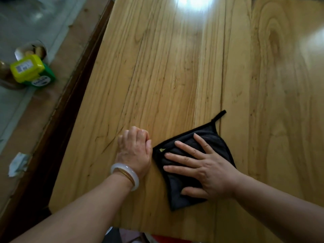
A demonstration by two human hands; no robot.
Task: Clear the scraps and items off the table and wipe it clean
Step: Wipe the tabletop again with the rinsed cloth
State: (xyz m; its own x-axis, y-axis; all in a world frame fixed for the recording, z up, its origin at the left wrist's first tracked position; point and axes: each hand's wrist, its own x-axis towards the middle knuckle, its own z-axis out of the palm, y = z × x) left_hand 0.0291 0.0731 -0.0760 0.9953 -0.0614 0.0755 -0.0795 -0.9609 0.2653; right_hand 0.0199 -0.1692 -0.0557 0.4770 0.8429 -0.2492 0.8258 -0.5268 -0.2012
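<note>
A black cloth [215, 137] with a hanging loop lies flat on the wooden table [175, 67], near its front edge. My right hand [201, 167] lies on the cloth, palm down with the fingers spread. My left hand [135, 149] rests just left of the cloth as a closed fist, thumb side against the cloth's edge, with a white bangle and a gold one on the wrist. Whether the fist holds anything is hidden.
Left of the table a lower ledge [57, 81] carries a yellow-lidded green box [29, 70], a jar [33, 50] behind it and a crumpled scrap of paper [18, 163]. The table's dark left edge [84, 62] runs diagonally. Light glares at the table's far end.
</note>
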